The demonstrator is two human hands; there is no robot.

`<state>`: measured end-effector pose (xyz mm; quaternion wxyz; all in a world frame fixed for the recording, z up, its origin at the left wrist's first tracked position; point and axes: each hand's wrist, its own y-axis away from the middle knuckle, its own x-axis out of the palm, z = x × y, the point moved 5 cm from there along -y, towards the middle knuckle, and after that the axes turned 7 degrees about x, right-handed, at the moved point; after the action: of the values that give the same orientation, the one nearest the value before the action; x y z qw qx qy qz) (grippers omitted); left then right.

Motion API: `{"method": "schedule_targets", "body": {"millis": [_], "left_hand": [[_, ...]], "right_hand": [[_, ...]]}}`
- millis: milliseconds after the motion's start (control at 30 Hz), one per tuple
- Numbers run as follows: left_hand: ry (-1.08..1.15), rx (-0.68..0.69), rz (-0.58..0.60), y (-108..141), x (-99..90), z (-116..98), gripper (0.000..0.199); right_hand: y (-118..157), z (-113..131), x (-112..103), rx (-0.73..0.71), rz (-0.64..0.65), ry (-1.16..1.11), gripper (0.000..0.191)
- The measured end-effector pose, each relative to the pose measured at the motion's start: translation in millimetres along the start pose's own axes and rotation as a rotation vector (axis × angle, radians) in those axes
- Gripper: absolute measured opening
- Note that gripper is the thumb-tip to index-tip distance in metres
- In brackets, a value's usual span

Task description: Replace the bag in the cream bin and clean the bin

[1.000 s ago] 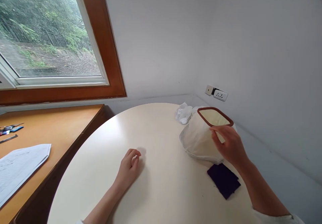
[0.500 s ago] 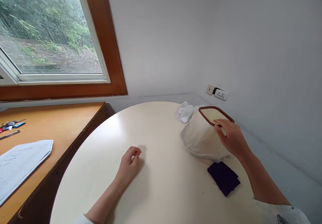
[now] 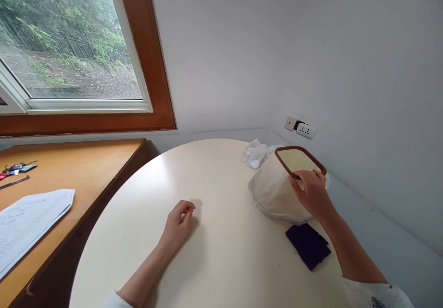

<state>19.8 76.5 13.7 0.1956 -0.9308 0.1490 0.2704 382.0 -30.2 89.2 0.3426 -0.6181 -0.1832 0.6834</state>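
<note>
Right hand [image 3: 311, 195] grip pinches the stiff brown hoop [image 3: 300, 161], the firm hold; its cream fabric [image 3: 273, 192] looks limp and light. Left hand [image 3: 178, 222] rests loosely curled on the counter [image 3: 214, 252].

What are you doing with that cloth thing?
The right hand grips the near edge of a brown hoop with white cloth stretched in it, tilted up on the round table. The left hand rests curled on the table. A dark cloth lies beside the hoop.
</note>
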Motion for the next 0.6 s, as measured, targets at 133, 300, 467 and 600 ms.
{"method": "schedule_targets", "body": {"millis": [133,300,467,600], "left_hand": [[0.01,0.01,0.006,0,0.7,1,0.018],[0.013,-0.008,0.001,2,1.0,1,0.018],[0.077,0.011,0.019,4,2.8,-6,0.015],[0.122,0.085,0.021,5,6.2,-12,0.02]], "right_hand": [[5,8,-1,-0.088,-0.054,-0.029,0.014],[13,41,-6,-0.178,-0.049,-0.091,0.009],[17,97,-10,-0.27,0.053,-0.254,0.01],[13,137,-7,-0.292,0.097,-0.386,0.012]]}}
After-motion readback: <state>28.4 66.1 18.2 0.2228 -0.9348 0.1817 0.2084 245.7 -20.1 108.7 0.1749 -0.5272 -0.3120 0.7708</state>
